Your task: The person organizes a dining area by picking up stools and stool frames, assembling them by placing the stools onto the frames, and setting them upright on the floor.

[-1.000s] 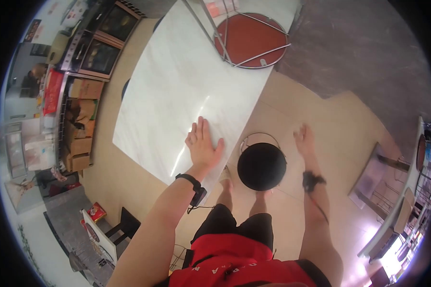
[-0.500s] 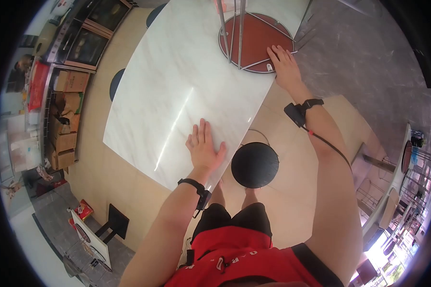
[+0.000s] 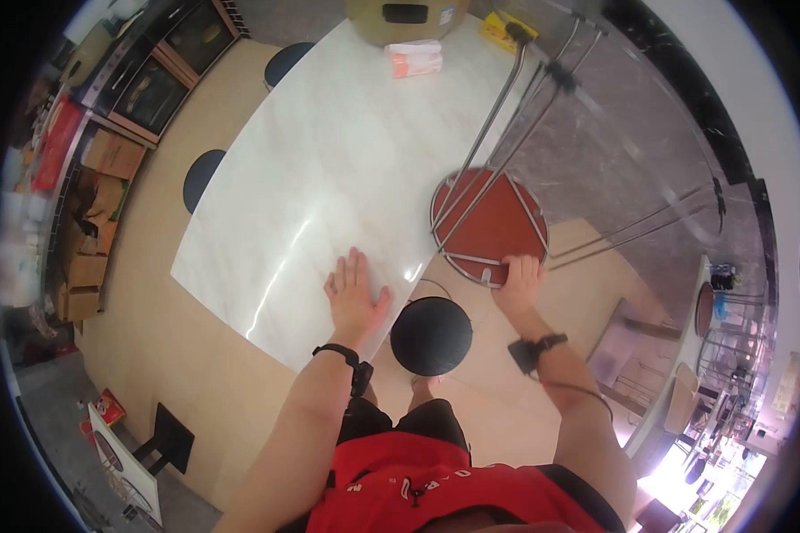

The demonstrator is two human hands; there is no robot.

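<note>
Right hand (image 3: 519, 286) was clamped on the rim of the upturned stool (image 3: 496, 224), overhanging the counter (image 3: 329, 151) edge; left hand (image 3: 354, 300) lay flat, fingers apart. Risk: one-sided grip, tipping.

Eatery, seemingly | marble-look table (image 3: 329, 133) | round stools (image 3: 431, 336) | ovens (image 3: 156, 84)

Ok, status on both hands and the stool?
Right hand: fingers over rim of upturned stool, legs up. Left hand: spread flat on white table, holding nothing. Black round stool near the table edge, possible obstacle.
</note>
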